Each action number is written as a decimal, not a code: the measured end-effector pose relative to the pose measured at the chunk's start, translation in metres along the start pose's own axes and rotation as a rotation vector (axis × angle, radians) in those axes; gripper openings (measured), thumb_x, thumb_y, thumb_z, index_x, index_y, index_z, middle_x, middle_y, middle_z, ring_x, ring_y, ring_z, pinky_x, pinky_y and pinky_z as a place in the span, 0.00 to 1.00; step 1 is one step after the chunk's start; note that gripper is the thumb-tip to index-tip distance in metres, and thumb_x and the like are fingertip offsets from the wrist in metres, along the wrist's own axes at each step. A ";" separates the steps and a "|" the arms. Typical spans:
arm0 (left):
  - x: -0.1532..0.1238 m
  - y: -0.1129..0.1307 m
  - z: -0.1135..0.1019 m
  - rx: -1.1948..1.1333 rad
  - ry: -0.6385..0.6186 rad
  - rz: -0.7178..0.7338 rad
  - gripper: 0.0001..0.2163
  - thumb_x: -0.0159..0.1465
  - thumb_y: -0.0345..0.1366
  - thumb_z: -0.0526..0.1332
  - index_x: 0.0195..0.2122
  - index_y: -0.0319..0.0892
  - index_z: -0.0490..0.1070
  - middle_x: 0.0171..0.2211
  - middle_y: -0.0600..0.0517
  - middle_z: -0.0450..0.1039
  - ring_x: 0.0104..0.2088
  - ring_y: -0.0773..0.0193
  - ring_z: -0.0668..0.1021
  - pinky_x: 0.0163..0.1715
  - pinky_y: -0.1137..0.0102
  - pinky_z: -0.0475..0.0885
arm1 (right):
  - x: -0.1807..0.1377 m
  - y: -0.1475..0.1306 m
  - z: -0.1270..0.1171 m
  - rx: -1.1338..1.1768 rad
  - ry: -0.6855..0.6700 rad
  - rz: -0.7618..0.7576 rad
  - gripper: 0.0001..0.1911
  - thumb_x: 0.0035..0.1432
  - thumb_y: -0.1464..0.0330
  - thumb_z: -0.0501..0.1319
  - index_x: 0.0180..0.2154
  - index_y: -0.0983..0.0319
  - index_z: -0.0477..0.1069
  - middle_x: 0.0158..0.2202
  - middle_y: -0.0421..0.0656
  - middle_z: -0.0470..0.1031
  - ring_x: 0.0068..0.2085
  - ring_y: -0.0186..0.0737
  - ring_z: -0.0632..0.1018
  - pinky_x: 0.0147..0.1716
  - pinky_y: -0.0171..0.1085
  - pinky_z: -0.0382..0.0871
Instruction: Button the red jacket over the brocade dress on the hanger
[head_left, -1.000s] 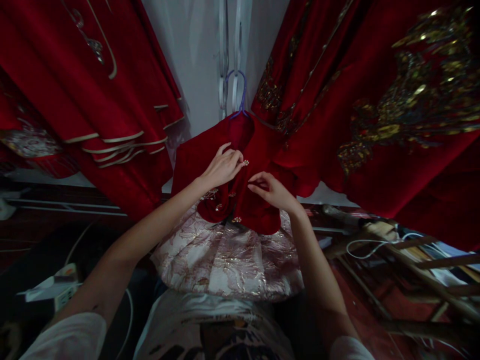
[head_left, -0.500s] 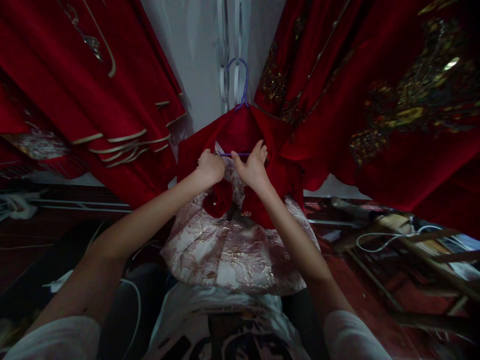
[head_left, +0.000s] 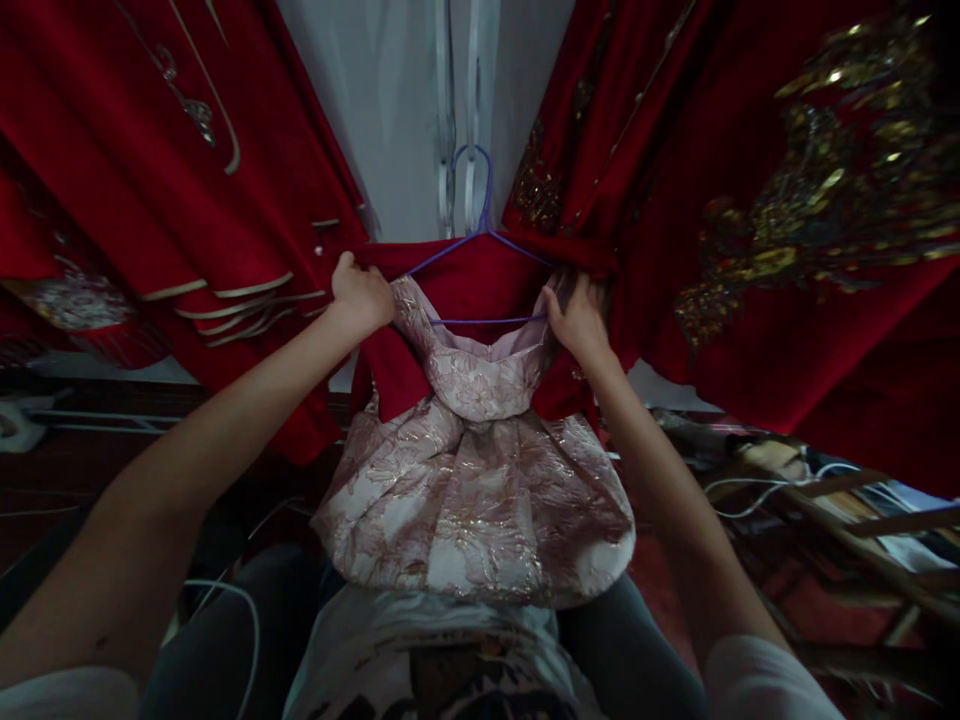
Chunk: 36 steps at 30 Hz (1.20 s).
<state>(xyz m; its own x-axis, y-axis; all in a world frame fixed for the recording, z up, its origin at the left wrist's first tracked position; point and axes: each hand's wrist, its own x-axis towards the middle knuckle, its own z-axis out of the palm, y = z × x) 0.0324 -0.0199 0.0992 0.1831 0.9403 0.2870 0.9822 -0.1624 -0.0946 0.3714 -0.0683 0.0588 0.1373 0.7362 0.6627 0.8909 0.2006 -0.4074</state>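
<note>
Left fingers and right fingers clamped on red jacket, patterned dress between and below them

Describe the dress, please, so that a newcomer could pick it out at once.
Start from the big red garments on either side. Between them, the purple hanger carries the dress, which widens downward. Its pale fabric with a glinting floral pattern sets it apart from the red cloth around it.

The camera sits on the person's head and looks forward and down, with the T-shirt very near at bottom middle and the flowered dress a little farther, mid-frame.
</note>
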 end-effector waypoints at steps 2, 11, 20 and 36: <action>-0.002 0.004 -0.001 0.103 0.007 -0.067 0.29 0.62 0.52 0.43 0.45 0.31 0.69 0.38 0.42 0.73 0.51 0.46 0.72 0.55 0.48 0.47 | 0.008 0.009 -0.001 -0.038 0.033 0.036 0.35 0.65 0.50 0.42 0.59 0.70 0.56 0.61 0.64 0.58 0.64 0.60 0.56 0.60 0.62 0.48; -0.023 0.005 -0.004 -0.029 0.012 -0.043 0.23 0.56 0.46 0.58 0.47 0.32 0.68 0.45 0.34 0.74 0.54 0.40 0.71 0.56 0.48 0.54 | 0.025 0.023 -0.029 -0.082 -0.022 0.095 0.43 0.61 0.41 0.38 0.38 0.70 0.75 0.43 0.63 0.74 0.53 0.60 0.72 0.53 0.53 0.62; -0.011 -0.026 0.016 -0.855 0.124 -0.004 0.20 0.63 0.51 0.54 0.43 0.40 0.71 0.35 0.47 0.76 0.40 0.57 0.77 0.44 0.64 0.70 | 0.029 0.044 -0.056 0.164 -0.093 0.055 0.34 0.60 0.42 0.45 0.34 0.61 0.77 0.26 0.49 0.77 0.35 0.53 0.80 0.38 0.50 0.73; -0.022 -0.028 0.045 -0.961 0.383 0.041 0.30 0.58 0.61 0.54 0.41 0.37 0.79 0.34 0.48 0.80 0.31 0.60 0.77 0.30 0.72 0.69 | 0.020 0.031 -0.052 0.084 0.015 -0.225 0.12 0.58 0.62 0.58 0.39 0.60 0.77 0.40 0.48 0.78 0.44 0.48 0.75 0.47 0.48 0.68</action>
<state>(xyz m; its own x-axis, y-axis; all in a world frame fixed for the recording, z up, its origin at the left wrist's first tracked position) -0.0008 -0.0226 0.0522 0.0534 0.7975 0.6010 0.5634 -0.5210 0.6412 0.4243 -0.0812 0.0927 -0.0533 0.6576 0.7515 0.8607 0.4118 -0.2993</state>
